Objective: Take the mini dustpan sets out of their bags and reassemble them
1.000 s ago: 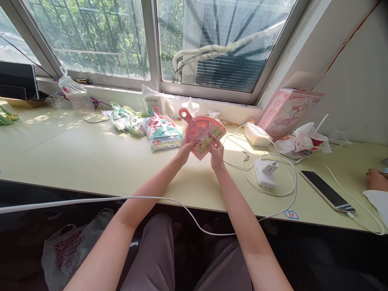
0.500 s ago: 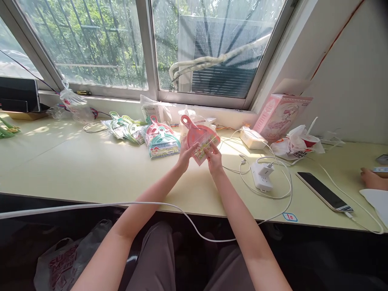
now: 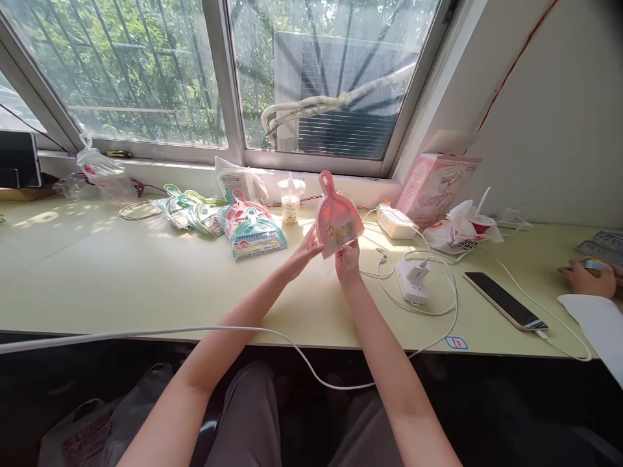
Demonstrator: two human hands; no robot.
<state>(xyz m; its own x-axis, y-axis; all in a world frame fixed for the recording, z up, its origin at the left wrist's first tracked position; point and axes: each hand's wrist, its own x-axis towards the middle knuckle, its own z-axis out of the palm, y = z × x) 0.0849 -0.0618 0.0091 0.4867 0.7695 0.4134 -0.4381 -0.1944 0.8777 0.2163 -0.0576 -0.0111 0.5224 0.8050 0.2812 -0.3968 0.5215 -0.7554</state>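
Above the table, both of my hands hold a pink dustpan (image 3: pixel 339 217) in a clear plastic wrapper, its handle pointing up. My left hand (image 3: pixel 309 249) grips its lower left edge. My right hand (image 3: pixel 347 261) holds the bottom edge, with the fingers partly hidden behind the dustpan. To the left lie more wrapped sets: a green dustpan with a brush (image 3: pixel 257 235) in front, a pink dustpan (image 3: pixel 239 206) behind it, and several green ones (image 3: pixel 195 211) further left.
A lidded drink cup (image 3: pixel 291 202) stands behind my left hand. On the right are a white power strip (image 3: pixel 411 283) with cables, a phone (image 3: pixel 503 301), a pink box (image 3: pixel 435 188) and another person's hand (image 3: pixel 591 277). A white cable (image 3: pixel 219 329) crosses over my forearms.
The pink dustpan has turned from tilted to more upright, its handle swinging right. The drink cup now shows fully. The view has shifted slightly right, and more of the other person's arm is visible.
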